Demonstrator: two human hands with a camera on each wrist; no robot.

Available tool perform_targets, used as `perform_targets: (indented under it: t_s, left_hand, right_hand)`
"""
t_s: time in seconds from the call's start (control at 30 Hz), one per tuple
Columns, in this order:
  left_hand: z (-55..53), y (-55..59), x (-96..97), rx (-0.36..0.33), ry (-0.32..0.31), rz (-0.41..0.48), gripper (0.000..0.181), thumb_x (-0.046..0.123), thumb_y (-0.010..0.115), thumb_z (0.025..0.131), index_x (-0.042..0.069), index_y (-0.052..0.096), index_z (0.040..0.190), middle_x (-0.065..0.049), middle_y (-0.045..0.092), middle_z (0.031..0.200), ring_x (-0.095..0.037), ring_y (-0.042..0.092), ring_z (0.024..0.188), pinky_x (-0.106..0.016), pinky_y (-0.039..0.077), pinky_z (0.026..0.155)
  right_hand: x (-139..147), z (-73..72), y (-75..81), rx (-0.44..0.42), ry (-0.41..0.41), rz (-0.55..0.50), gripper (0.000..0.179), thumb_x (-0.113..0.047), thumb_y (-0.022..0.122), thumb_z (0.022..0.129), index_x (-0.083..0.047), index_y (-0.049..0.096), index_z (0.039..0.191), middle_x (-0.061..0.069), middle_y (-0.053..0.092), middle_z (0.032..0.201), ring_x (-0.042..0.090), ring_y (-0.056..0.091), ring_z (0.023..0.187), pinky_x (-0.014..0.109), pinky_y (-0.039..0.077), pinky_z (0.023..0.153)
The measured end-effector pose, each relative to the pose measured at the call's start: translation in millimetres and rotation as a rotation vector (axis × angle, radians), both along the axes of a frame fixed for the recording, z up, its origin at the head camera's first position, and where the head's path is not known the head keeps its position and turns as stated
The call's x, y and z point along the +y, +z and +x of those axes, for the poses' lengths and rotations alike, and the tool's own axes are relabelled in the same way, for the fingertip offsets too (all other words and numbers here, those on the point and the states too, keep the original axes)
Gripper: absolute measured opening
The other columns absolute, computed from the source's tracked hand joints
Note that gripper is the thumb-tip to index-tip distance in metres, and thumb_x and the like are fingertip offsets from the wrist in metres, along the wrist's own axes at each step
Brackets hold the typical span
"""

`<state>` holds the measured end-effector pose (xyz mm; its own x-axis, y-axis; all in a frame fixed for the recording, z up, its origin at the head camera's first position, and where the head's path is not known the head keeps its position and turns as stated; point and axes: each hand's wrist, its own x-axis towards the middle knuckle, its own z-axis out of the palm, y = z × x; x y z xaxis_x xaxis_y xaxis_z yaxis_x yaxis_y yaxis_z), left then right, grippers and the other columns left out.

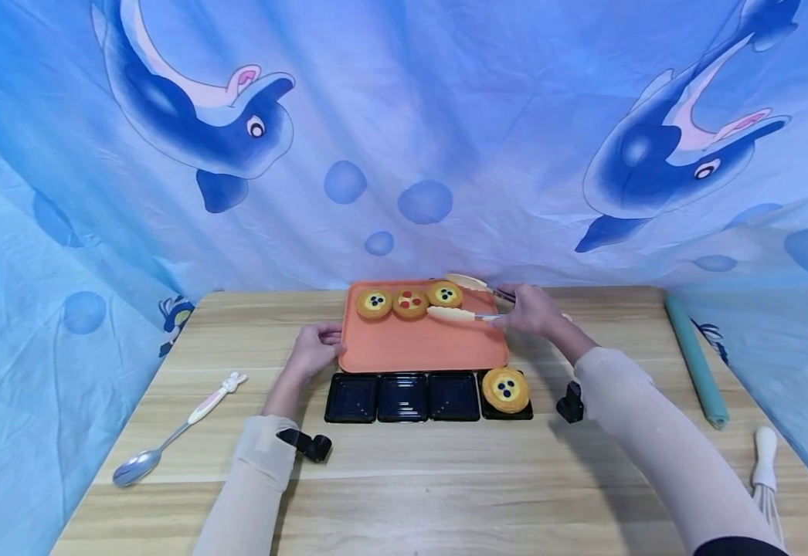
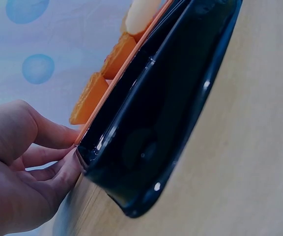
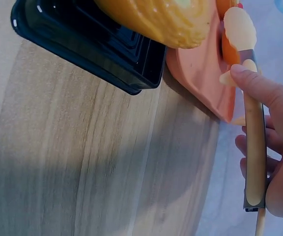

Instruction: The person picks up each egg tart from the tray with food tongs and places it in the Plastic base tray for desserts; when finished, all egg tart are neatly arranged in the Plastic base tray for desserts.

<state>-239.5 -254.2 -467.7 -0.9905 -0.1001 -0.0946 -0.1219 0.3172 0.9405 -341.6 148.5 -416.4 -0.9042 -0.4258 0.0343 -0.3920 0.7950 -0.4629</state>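
On the near part of the table [image 1: 446, 479], at the right side, lies a whisk [image 1: 765, 461] with a white handle, and at the left side a metal spoon [image 1: 205, 404] with a pale handle. A little farther, four black boxes [image 1: 402, 398] stand in a row, and the rightmost one carries a tart [image 1: 505, 390] with dark dots. Near the right edge lies a teal roll [image 1: 696, 359]. Just behind the boxes is an orange tray [image 1: 425, 347]; the left hand [image 1: 312, 349] pinches its left edge, the thumb above and fingers below. The right hand [image 1: 534, 311] is closed around the tongs [image 1: 454, 314], whose two arms are spread, one tip in front of the right tart [image 1: 445, 294] on the tray and the other behind it; whether they touch it, I cannot tell. Beside this tart, toward the left, are a red-dotted tart [image 1: 411, 303] and a dark-dotted tart [image 1: 375, 304]. Farthest hangs a blue curtain [image 1: 418, 139] with dolphins.
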Motion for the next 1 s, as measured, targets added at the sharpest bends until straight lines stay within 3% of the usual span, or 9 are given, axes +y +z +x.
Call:
perform_targets:
  t_s: [0.13, 0.2, 0.27, 0.37, 0.47, 0.57, 0.63, 0.73, 1.0]
  left_hand:
    - [0.4, 1.1, 1.5, 0.001, -0.002, 0.001, 0.041, -0.009, 0.062, 0.087, -0.014, 0.056, 0.127, -0.029, 0.061, 0.119, -0.038, 0.060, 0.110, -0.032, 0.056, 0.086]
    - [0.5, 1.5, 2.2, 0.004, -0.003, -0.003, 0.040, -0.009, 0.062, 0.087, -0.015, 0.056, 0.127, -0.030, 0.061, 0.119, -0.038, 0.061, 0.110, -0.031, 0.056, 0.085]
    - [0.4, 1.8, 2.6, 0.006, -0.006, -0.006, 0.040, -0.009, 0.062, 0.087, -0.015, 0.056, 0.127, -0.030, 0.060, 0.119, -0.038, 0.061, 0.110, -0.030, 0.056, 0.084]
    - [0.4, 2.4, 2.6, 0.004, -0.005, -0.005, 0.041, -0.010, 0.062, 0.087, -0.015, 0.055, 0.127, -0.030, 0.060, 0.119, -0.038, 0.061, 0.110, -0.029, 0.056, 0.084]
    - [0.9, 2.6, 1.8, 0.002, -0.003, -0.009, 0.041, -0.010, 0.062, 0.087, -0.015, 0.055, 0.127, -0.030, 0.060, 0.120, -0.038, 0.060, 0.110, -0.029, 0.055, 0.084]
    - [1.8, 3.2, 1.8, 0.006, -0.004, -0.017, 0.041, -0.009, 0.062, 0.087, -0.014, 0.056, 0.127, -0.029, 0.060, 0.120, -0.037, 0.060, 0.110, -0.030, 0.055, 0.085]
    - [2.1, 2.9, 2.1, 0.010, -0.007, -0.017, 0.041, -0.009, 0.062, 0.087, -0.015, 0.056, 0.127, -0.029, 0.060, 0.119, -0.037, 0.060, 0.110, -0.030, 0.055, 0.084]
    - [2.2, 2.4, 2.4, 0.012, -0.009, -0.010, 0.041, -0.009, 0.062, 0.087, -0.014, 0.056, 0.127, -0.029, 0.060, 0.119, -0.036, 0.060, 0.109, -0.029, 0.055, 0.084]
    - [1.2, 2.5, 2.0, -0.004, 0.000, -0.002, 0.041, -0.010, 0.062, 0.087, -0.013, 0.056, 0.127, -0.028, 0.060, 0.119, -0.036, 0.060, 0.109, -0.028, 0.055, 0.083]
  right_hand:
    - [1.2, -1.7, -1.6, 0.006, 0.020, -0.013, 0.077, -0.028, 0.085, 0.078, 0.003, 0.053, 0.140, 0.028, 0.066, 0.115, 0.012, 0.021, 0.046, 0.035, 0.041, 0.061]
    - [1.7, -1.9, -1.7, 0.003, 0.016, -0.019, 0.074, -0.028, 0.084, 0.079, 0.002, 0.054, 0.140, 0.028, 0.067, 0.111, 0.012, 0.021, 0.046, 0.035, 0.041, 0.060]
    - [2.3, -2.3, -1.8, -0.002, 0.008, -0.019, 0.072, -0.028, 0.083, 0.080, 0.001, 0.054, 0.140, 0.024, 0.067, 0.086, 0.012, 0.021, 0.045, 0.034, 0.039, 0.055]
    - [2.3, -2.9, -1.5, -0.015, -0.006, -0.014, 0.071, -0.029, 0.083, 0.081, 0.000, 0.055, 0.140, 0.010, 0.049, 0.055, 0.011, 0.021, 0.045, 0.032, 0.032, 0.049]
    - [1.4, -3.3, -0.5, -0.023, -0.007, -0.013, 0.072, -0.030, 0.083, 0.081, 0.000, 0.054, 0.140, 0.002, 0.040, 0.050, 0.011, 0.022, 0.045, 0.030, 0.029, 0.045]
    - [1.6, -2.8, 1.7, -0.021, -0.011, -0.009, 0.072, -0.031, 0.083, 0.081, 0.000, 0.055, 0.140, 0.011, 0.058, 0.063, 0.012, 0.023, 0.045, 0.030, 0.031, 0.046]
    - [2.6, -3.1, 2.9, -0.021, -0.014, -0.002, 0.073, -0.031, 0.083, 0.080, 0.000, 0.055, 0.140, 0.021, 0.069, 0.088, 0.012, 0.024, 0.046, 0.031, 0.034, 0.047]
    - [4.6, -3.5, 4.2, -0.008, -0.005, 0.001, 0.073, -0.031, 0.083, 0.079, 0.001, 0.055, 0.139, 0.027, 0.061, 0.127, 0.013, 0.025, 0.046, 0.032, 0.037, 0.051]
    - [7.5, 4.9, 13.3, 0.024, 0.026, -0.012, 0.071, -0.029, 0.085, 0.078, 0.000, 0.058, 0.137, 0.028, 0.068, 0.107, 0.012, 0.022, 0.045, 0.030, 0.027, 0.045]
